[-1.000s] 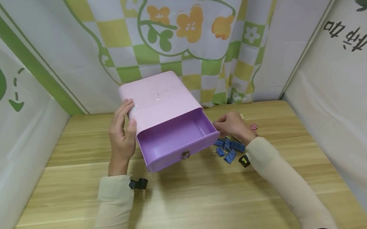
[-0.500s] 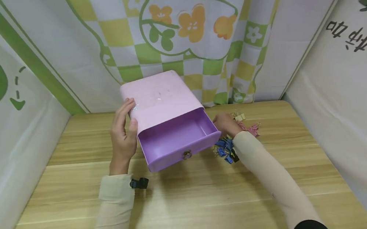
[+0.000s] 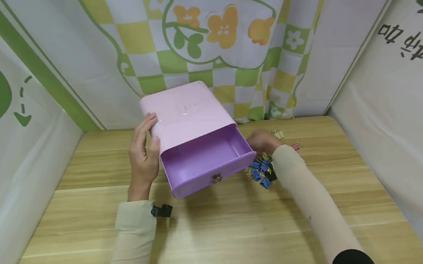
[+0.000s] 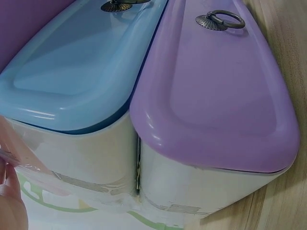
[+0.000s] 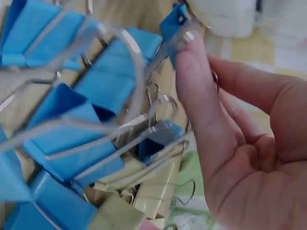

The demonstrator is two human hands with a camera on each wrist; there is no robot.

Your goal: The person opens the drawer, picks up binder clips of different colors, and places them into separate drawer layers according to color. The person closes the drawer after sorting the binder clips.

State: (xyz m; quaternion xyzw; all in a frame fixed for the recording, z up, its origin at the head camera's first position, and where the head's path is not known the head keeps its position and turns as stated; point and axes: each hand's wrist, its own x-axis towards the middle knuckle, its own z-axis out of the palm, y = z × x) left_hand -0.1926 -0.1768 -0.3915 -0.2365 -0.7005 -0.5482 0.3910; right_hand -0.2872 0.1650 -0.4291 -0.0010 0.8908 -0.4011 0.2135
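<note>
A pink drawer cabinet (image 3: pixel 188 113) stands at the back middle in the head view, its empty purple top drawer (image 3: pixel 199 158) pulled out. My left hand (image 3: pixel 143 157) rests along its left side, fingertips on the top edge. Lower blue (image 4: pixel 81 67) and purple (image 4: pixel 216 81) drawers, both closed, fill the left wrist view. My right hand (image 3: pixel 263 141) is beside the cabinet's right side, behind a pile of blue binder clips (image 3: pixel 263 171). In the right wrist view its thumb (image 5: pixel 192 86) and forefinger pinch a blue binder clip (image 5: pixel 173 28) by the wire handle.
Pink binder clips (image 3: pixel 296 146) and cream ones (image 3: pixel 278 134) lie farther right and back on the wooden table (image 3: pixel 214 242). A checkered curtain (image 3: pixel 141 36) hangs directly behind the cabinet. White printed panels (image 3: pixel 395 131) rise along both sides.
My right hand and forearm have shifted left, with the forearm coming over the right part of the clips. My left hand and the open drawer stay as they were.
</note>
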